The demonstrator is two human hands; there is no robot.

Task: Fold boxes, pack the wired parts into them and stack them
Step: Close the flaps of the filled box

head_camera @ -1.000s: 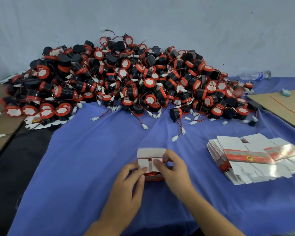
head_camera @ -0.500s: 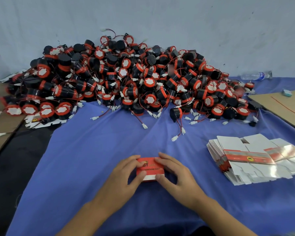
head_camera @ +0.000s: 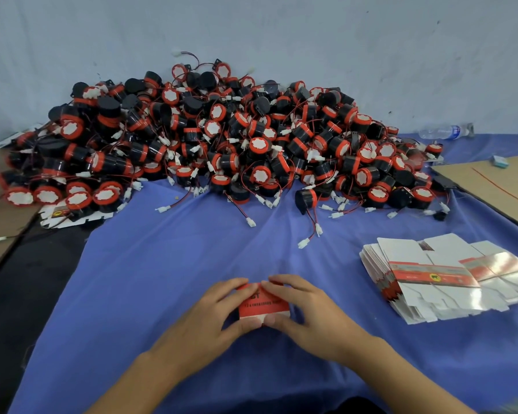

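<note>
Left hand (head_camera: 205, 318), right hand (head_camera: 308, 312) gripping box (head_camera: 263, 305), print blurred

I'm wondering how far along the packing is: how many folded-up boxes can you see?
1: the red box, held between the left hand and right hand over the blue cloth. The stack at right is flat; others may be hidden.

Folded-up red box (head_camera: 263, 306) near the bench's front edge, flat boxes (head_camera: 431, 279) stacked by the right edge, black-and-red wired parts (head_camera: 222, 144) heaped along the back.
</note>
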